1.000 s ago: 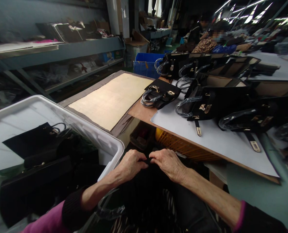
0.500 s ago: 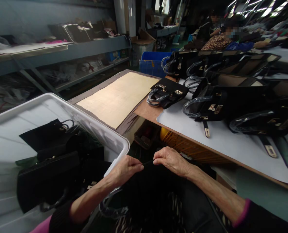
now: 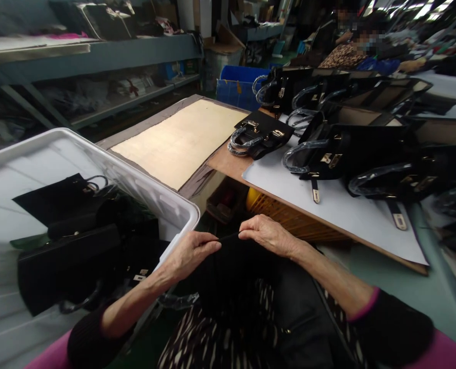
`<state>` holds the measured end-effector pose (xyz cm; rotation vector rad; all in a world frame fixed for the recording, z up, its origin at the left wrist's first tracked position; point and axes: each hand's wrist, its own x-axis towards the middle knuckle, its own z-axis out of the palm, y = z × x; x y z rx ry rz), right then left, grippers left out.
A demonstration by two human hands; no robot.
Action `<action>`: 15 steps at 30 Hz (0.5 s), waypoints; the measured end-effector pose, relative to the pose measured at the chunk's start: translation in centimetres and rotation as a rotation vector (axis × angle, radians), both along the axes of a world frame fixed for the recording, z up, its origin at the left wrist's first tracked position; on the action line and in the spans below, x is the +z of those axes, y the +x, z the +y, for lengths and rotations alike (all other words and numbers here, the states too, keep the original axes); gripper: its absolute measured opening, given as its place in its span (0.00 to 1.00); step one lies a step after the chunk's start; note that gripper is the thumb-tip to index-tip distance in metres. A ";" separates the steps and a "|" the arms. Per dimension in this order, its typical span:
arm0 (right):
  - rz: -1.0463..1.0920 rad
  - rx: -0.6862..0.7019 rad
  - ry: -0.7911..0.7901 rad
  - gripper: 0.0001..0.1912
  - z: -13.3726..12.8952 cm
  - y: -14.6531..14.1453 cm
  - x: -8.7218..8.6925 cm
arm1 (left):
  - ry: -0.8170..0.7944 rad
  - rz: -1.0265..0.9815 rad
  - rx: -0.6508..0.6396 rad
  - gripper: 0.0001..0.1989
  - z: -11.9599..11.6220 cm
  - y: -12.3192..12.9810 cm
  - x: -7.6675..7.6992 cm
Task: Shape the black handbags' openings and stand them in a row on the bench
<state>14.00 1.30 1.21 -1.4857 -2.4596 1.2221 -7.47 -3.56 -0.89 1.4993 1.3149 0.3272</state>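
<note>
Between my two hands a black bag point(image 3: 228, 266) hangs over my lap, its upper edge stretched from one hand to the other. My left hand point(image 3: 199, 251) pinches that edge close to the corner of the white bin. On the other side, my right hand point(image 3: 264, 233) pinches the same edge with thumb and fingers. Most of the bag's body blends into the dark clothing, so its outline is hard to make out. A plastic-wrapped handle point(image 3: 178, 301) shows below my left wrist.
A white bin point(image 3: 136, 187) with black bags point(image 3: 68, 261) stands at the left. On the table's white sheet point(image 3: 277, 182) are several black handbags point(image 3: 351, 148). Beyond lie a cream board point(image 3: 178, 141) and a blue crate point(image 3: 237, 92). People sit at the back right.
The view has shifted, and the surroundings sit slightly higher and further left. Both hands still pinch the bag's edge, and more of the patterned clothing shows below it.
</note>
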 end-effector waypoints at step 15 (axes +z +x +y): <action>0.330 -0.576 -0.317 0.14 -1.1 8.1 4.6 | 0.479 0.024 -0.189 0.14 6.9 6.3 11.2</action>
